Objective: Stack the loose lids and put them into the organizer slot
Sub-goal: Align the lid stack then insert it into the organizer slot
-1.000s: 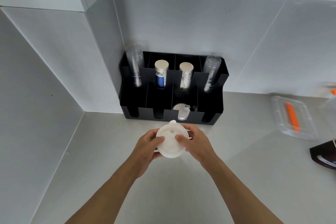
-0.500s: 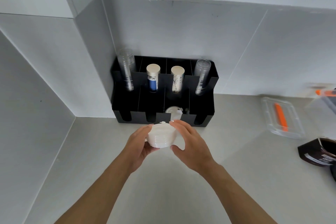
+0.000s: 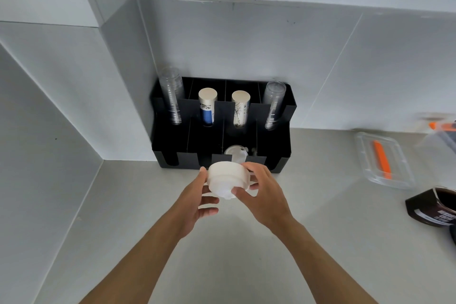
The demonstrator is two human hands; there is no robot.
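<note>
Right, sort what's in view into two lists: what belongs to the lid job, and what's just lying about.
Part of the job:
- stack of white lids, held by left hand and right hand
- black organizer
- lid already in its front slot

Lying about:
- clear container holding orange tool
- dark packet
</note>
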